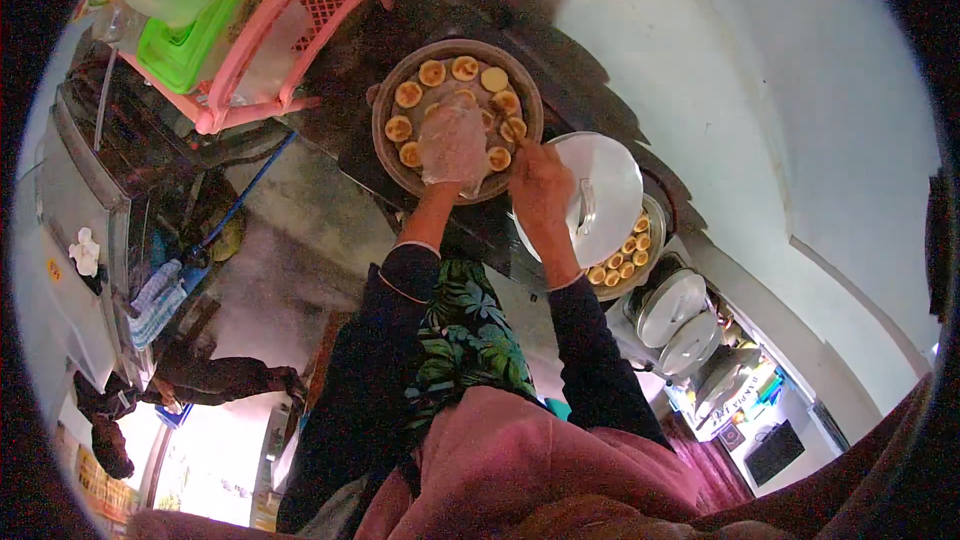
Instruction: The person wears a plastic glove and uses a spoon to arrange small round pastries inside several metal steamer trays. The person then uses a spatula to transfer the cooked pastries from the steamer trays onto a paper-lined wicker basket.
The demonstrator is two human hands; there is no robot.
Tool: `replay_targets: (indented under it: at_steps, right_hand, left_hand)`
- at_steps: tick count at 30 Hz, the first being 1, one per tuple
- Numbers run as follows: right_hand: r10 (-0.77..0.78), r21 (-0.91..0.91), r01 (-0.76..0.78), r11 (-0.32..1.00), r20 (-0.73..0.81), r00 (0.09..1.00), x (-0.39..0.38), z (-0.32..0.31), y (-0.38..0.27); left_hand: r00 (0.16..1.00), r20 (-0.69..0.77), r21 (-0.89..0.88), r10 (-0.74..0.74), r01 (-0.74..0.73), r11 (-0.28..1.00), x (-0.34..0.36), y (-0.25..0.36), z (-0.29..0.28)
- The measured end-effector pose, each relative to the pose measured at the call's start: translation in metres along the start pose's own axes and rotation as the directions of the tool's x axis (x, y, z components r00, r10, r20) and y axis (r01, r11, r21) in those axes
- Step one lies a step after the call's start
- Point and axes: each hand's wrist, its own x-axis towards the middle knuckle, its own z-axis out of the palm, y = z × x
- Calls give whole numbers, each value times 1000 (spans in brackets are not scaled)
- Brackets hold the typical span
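A round pan (383, 130) holds a ring of small round cakes (432, 73), most browned on top and one paler cake (494, 79) at its upper right. My left hand (453, 145), in a clear plastic glove, reaches over the middle of the pan and hides part of the cakes there. Its fingers are blurred under the plastic. My bare right hand (543, 185) is at the pan's right rim, its fingers pinched together near a browned cake (512, 129). Whatever the pinch holds is too small to make out.
Right of the pan, a large silver lid (610, 180) partly covers a second pan of browned cakes (627, 258). More metal lids (672, 308) stand beyond it. A pink plastic rack (270, 35) with a green container (190, 45) is at upper left. Another person (215, 387) is at lower left.
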Motion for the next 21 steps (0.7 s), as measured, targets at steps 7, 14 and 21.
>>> replay_targets:
  at_steps: [7, 14, 21]
  right_hand:
    - [4, -85, -13, 996, -106, 994, 29, -5, -6]
    - [-33, 153, 60, 986, -172, 984, 27, -4, -2]
    - [15, 153, 0, 988, -95, 995, 28, -4, -3]
  left_hand:
    - [986, -166, 37, 25, -19, 999, 25, -8, 46]
    - [976, 183, 90, -121, 106, 990, 50, 13, 9]
    - [1000, -9, 141, 20, -18, 990, -16, 1, -36]
